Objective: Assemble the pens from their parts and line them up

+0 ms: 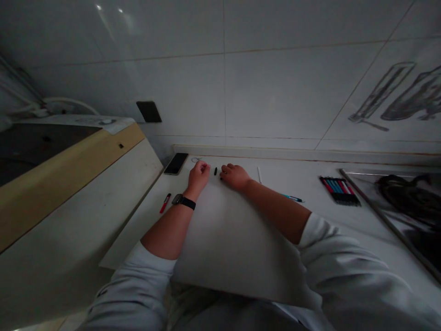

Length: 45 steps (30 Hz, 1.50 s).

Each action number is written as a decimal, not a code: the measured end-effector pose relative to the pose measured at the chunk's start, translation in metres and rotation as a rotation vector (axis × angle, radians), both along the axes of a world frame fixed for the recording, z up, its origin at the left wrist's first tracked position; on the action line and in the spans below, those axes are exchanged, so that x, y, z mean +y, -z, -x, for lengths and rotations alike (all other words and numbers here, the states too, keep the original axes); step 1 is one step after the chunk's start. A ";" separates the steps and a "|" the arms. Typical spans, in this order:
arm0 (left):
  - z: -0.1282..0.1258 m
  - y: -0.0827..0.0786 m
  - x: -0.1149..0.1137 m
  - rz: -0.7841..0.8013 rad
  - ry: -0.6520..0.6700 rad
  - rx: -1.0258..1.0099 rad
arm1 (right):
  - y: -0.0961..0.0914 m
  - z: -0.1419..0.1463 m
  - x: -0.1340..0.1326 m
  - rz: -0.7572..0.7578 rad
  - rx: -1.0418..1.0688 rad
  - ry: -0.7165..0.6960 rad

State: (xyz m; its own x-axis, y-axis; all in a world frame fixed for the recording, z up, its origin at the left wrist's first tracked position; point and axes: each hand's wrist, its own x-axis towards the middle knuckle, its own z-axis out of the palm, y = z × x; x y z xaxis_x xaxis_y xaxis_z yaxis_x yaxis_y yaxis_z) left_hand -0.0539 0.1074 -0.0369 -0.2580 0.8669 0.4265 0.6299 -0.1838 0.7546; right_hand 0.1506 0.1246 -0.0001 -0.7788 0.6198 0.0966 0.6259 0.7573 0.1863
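My left hand [200, 174], with a dark watch [184, 201] on its wrist, rests near the back of the white counter. Its fingers are curled in, and what they may hold is too small to make out. To its right my right hand [235, 176] lies palm down with bent fingers. A bit of something dark shows at its fingertips, mostly hidden. Between the two hands sits a small black piece [215, 171], like a pen cap, touched by neither. A red marker with a black end [165, 203] lies left of my left wrist.
A phone [176, 163] and a thin loop [196, 159] lie at the back left. Right of my hand are a white stick [259, 175], a blue pen [292, 198] partly behind my forearm, and a pack of pens [339, 191]. A stove [389, 216] bounds the right; a cabinet [103, 184], the left.
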 end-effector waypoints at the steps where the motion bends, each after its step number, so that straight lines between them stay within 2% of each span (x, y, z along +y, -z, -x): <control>1: 0.001 0.001 0.001 -0.008 0.002 -0.013 | 0.000 -0.003 -0.001 -0.011 0.013 -0.034; 3: 0.001 0.002 0.002 -0.027 0.036 -0.034 | 0.000 -0.011 -0.006 -0.019 0.072 -0.058; 8: -0.007 0.000 -0.003 -0.004 0.243 -0.115 | -0.005 -0.040 -0.036 0.067 0.317 0.072; 12: -0.015 -0.007 -0.011 0.049 0.376 -0.175 | -0.014 -0.075 -0.062 0.156 0.507 0.101; 17: -0.034 -0.032 -0.026 -0.026 0.457 -0.148 | -0.012 -0.116 -0.079 0.327 0.776 0.174; 20: -0.058 -0.051 -0.042 -0.059 0.472 -0.242 | -0.001 -0.130 -0.081 0.435 0.986 0.271; 23: -0.086 -0.057 -0.056 0.012 0.548 -0.318 | 0.013 -0.135 -0.078 0.484 1.169 0.332; 27: -0.110 -0.039 -0.064 0.076 0.617 -0.330 | 0.031 -0.134 -0.075 0.540 1.264 0.312; 30: -0.111 -0.020 -0.063 0.118 0.616 -0.334 | 0.037 -0.131 -0.076 0.565 1.284 0.288; 33: -0.106 -0.008 -0.059 0.167 0.612 -0.345 | 0.038 -0.127 -0.079 0.578 1.296 0.280; 40: -0.105 -0.004 -0.058 0.209 0.612 -0.399 | 0.040 -0.123 -0.084 0.554 1.250 0.274; 45: -0.107 -0.001 -0.058 0.222 0.614 -0.387 | 0.041 -0.124 -0.084 0.467 1.220 0.278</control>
